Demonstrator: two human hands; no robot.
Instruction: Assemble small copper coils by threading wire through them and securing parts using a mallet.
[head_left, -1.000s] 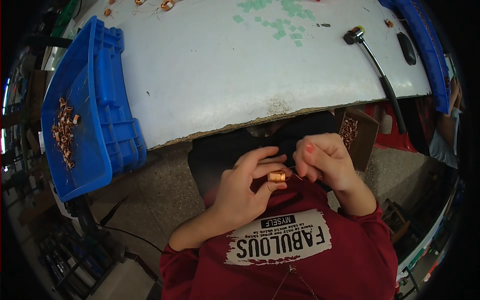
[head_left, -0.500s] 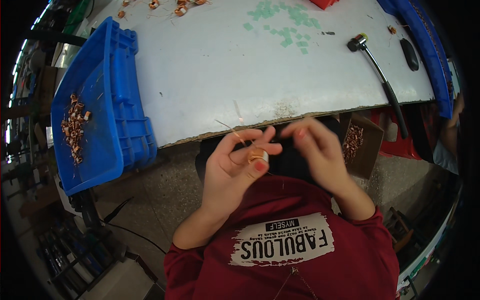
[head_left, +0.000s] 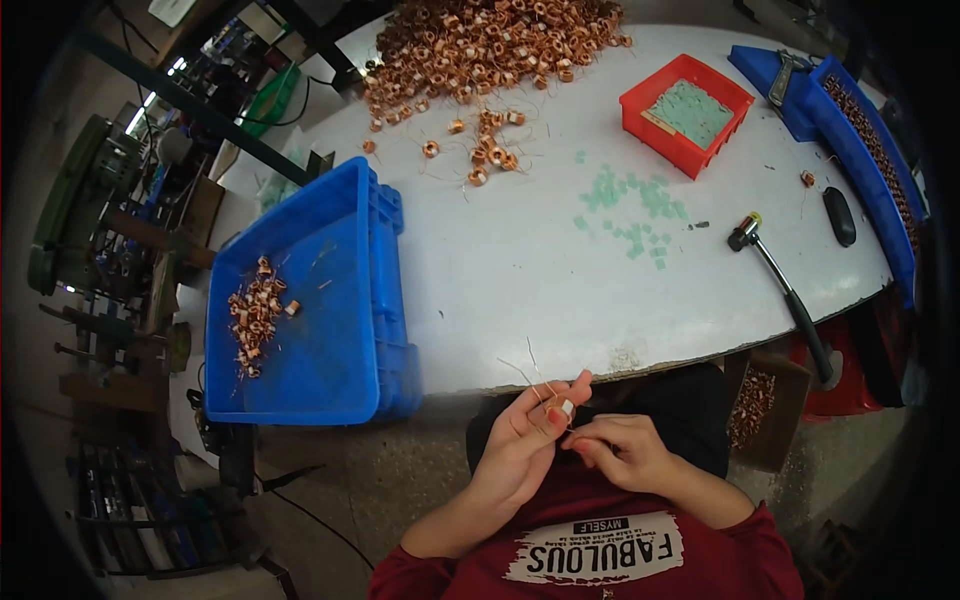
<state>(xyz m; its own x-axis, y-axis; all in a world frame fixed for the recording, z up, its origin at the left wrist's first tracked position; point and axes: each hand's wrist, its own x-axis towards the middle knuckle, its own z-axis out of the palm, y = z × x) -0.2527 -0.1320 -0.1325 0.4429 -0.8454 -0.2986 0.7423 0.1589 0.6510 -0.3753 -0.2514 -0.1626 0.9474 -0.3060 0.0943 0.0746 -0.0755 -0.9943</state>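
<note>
Just past the table's front edge, my left hand pinches a small copper wire coil between thumb and fingers. A white patch shows on the coil's side, and two thin wire ends stick up from it toward the table. Close beside it on the right is my right hand, its thumb and fingers pressed together on what looks like a thin wire end under the coil. The fingers partly hide that wire.
A blue crate with several coils stands left. Many copper coils are heaped at the back. Green squares lie near a red tray. A hammer overhangs the right front edge; below it is a cardboard box.
The view has tilted up, bringing the coil heap and red tray into sight. My right hand, earlier apart from the coil with blurred fingers, now pinches just below it. The left keeps the coil.
</note>
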